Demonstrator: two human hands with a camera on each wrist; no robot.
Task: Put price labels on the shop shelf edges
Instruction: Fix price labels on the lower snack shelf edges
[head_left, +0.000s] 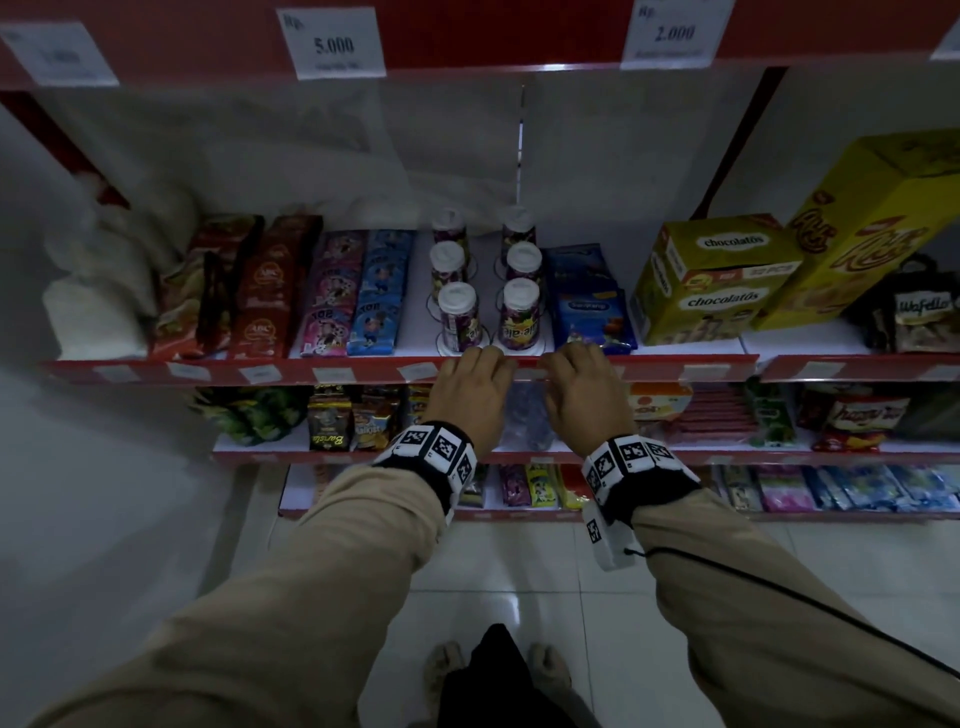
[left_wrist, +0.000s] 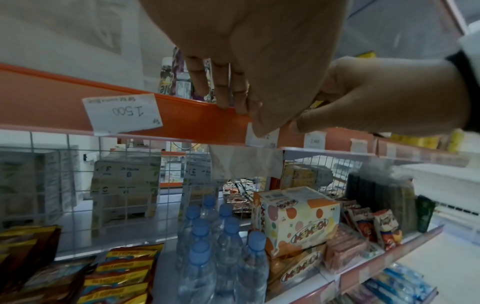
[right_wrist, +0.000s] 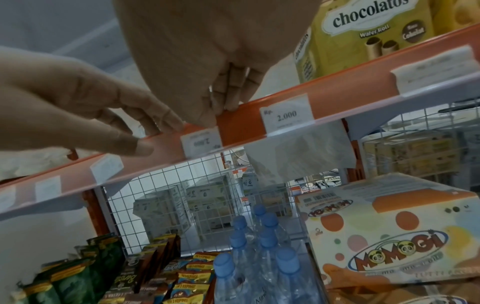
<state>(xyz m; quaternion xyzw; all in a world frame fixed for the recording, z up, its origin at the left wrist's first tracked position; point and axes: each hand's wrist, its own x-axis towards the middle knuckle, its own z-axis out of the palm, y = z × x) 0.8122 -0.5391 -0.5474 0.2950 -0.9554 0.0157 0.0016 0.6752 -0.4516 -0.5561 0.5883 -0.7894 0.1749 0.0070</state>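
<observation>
A small white price label (right_wrist: 201, 142), printed upside down, sits in the clear strip of the red shelf edge (head_left: 649, 370). My right hand (right_wrist: 215, 115) hooks its fingers (right_wrist: 233, 92) over the top of the edge and pinches the label's upper edge with the thumb. My left hand (right_wrist: 145, 135) is just left of the label, its fingertips on the top of the edge and its thumb pressed to the strip's front. In the head view both hands (head_left: 488, 358) (head_left: 566, 358) meet at the edge and the label between them is barely seen.
More labels sit along this edge: a 1.500 label (left_wrist: 123, 112) to the left and a 2.000 label (right_wrist: 285, 115) to the right. Capped cups (head_left: 460, 317) and a chocolatos box (head_left: 711, 286) stand just behind the hands. Water bottles (left_wrist: 207, 246) and a Momogi box (right_wrist: 389, 236) fill the shelf below.
</observation>
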